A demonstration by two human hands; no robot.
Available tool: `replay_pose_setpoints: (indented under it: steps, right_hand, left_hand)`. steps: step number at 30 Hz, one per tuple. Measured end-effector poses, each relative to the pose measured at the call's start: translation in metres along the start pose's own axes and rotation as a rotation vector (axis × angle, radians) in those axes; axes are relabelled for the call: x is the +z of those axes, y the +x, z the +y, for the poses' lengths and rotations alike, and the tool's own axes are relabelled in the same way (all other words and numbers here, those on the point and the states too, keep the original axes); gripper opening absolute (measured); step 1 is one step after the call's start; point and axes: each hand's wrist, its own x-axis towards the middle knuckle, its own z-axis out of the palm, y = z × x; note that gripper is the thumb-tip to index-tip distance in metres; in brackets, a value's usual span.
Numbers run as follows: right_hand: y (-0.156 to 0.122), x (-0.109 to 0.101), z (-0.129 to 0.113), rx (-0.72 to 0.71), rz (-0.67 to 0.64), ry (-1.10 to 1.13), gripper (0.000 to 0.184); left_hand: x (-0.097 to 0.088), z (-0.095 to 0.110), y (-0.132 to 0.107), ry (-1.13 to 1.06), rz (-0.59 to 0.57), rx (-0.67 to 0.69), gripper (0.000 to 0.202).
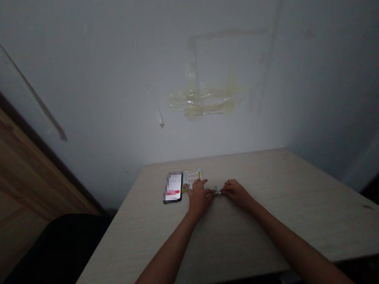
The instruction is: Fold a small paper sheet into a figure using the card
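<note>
A small pale piece with greenish marks (217, 189), too small to name with certainty, is just above or on the table between my hands. My right hand (237, 193) pinches its right end, the fingers closed together. At its left end are the thumb and forefinger of my left hand (198, 201), which appear closed on the piece. The other fingers of that hand fan out over a printed card or booklet (192, 173), hiding its lower part. Left of the card lies a phone (174, 188) in a dark case with its screen lit, partly blurred out.
The light wood-grain table (244, 248) meets a grey wall (112, 99) at its back edge. Yellowed tape (206, 100) clings to the wall. Dark seating or cloth (65, 252) stands by the left edge, near a wooden panel (17, 166).
</note>
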Motion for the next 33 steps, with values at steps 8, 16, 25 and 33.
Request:
replay_pose_setpoints:
  steps: [8, 16, 25, 33]
  right_hand:
    - [-0.0007, 0.0001, -0.0045, -0.001, 0.027, -0.005, 0.016]
    - [-0.0014, 0.0026, -0.0029, 0.0, 0.106, -0.065, 0.014]
    - [0.0001, 0.0073, -0.0004, 0.044, 0.102, -0.161, 0.018]
    - [0.0022, 0.0093, -0.004, 0.061, 0.087, -0.235, 0.016]
  left_hand:
    - [0.0006, -0.0005, -0.0002, -0.021, 0.061, 0.007, 0.01]
    - [-0.0009, 0.0, 0.0012, -0.022, 0.03, -0.008, 0.01]
    - [-0.001, 0.0046, 0.0033, -0.001, 0.005, -0.061, 0.014]
    - [0.0065, 0.0034, 0.0061, -0.007, 0.032, -0.101, 0.015]
